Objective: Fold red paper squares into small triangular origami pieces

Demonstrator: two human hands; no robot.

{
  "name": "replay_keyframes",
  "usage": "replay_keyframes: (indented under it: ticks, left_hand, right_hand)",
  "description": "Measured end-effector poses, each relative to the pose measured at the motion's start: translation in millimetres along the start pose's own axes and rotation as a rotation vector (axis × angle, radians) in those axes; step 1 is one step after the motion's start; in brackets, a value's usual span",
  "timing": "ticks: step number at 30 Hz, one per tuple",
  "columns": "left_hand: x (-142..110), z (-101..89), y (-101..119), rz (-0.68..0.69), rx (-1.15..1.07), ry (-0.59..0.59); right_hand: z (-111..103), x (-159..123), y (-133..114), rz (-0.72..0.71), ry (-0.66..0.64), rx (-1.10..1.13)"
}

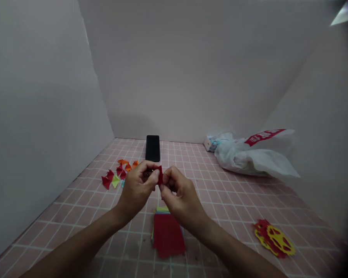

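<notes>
A pale left wall meets the pink tiled tabletop along a slanting edge, with a strip of tiles between that edge and a loose cluster of folded paper pieces in red, orange, yellow and blue. Just right of the cluster, the left hand is raised, its thumb and fingers pinching a small folded red paper. Beyond it, a black phone lies on the far side, well inside the left tabletop edge. The red paper is between the two hands, above the near-centre stack of coloured sheets, whose edges are slightly fanned. The right hand has a narrow grip, fingertips closed at the paper's right edge. To its right, a broad stretch of tiles gives sideways room. Far right, a small box sits near the back wall, beside a crumpled white plastic bag. Near right, red and yellow cut-outs overlap, short of the right wall.
</notes>
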State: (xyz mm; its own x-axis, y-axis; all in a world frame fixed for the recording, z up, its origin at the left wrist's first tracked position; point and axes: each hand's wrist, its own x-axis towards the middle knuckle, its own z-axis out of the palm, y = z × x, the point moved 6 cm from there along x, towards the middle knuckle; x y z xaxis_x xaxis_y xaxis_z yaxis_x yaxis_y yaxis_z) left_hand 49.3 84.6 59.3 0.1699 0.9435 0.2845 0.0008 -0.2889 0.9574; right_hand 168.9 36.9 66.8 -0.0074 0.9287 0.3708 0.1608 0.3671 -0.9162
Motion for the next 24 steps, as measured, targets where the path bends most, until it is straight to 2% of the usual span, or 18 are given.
replay_keyframes:
  ticks: [2,5,7,14,18,24]
  left_hand:
    - [0,-0.8,0,-0.006,-0.015,-0.015]
    - [1,0.4,-4,-0.050,-0.099,-0.080]
    - [1,3.1,-7,-0.085,-0.185,-0.139]
    - [-1,10.9,-13,-0.151,-0.353,-0.252]
    - [-2,10.8,-11,-0.156,-0.330,-0.254]
    - [-4,8.1,0,-0.093,-0.181,-0.231]
  right_hand:
    - [-4,2,3,0.081,-0.038,0.121]
    - [-19,9,9,0.136,0.041,0.247]
    - [-25,14,14,0.172,0.040,0.271]
    - [-16,18,23,0.254,-0.113,0.436]
    - [-16,18,24,0.263,-0.108,0.439]
    - [-17,18,20,0.233,-0.102,0.349]
